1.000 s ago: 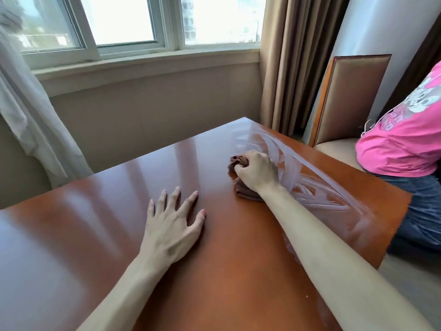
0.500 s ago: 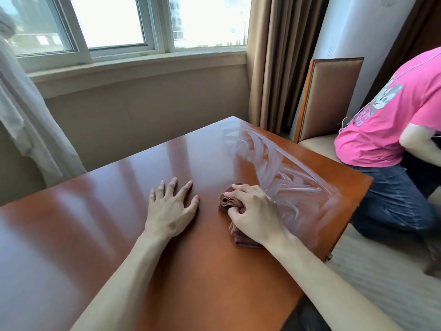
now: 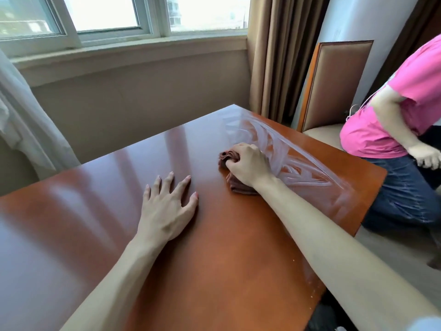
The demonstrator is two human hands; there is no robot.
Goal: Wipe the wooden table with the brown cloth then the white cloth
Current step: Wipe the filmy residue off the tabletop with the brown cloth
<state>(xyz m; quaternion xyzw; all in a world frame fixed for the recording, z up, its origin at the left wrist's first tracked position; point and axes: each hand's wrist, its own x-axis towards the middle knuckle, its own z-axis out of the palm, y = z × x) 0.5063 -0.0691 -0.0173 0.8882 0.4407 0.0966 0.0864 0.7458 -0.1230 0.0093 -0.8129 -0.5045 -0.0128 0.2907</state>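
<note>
One head-worn wide-angle view looks forward and down from the near edge of the glossy reddish-brown wooden table (image 3: 238,271), close above it, facing its far right corner, the white-framed window (image 3: 152,20) and brown curtain (image 3: 281,56).

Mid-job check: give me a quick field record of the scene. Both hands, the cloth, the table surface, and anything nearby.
left hand: flat on the table, fingers spread, holding nothing
right hand: grips the bunched brown cloth, pressing it on the table
wooden table: glossy; wet streaks across the far right part
white cloth: not in view
bystander: person in pink shirt, beside the table's right edge
chair: behind the far right corner
stage: brown-cloth wipe under way
</note>
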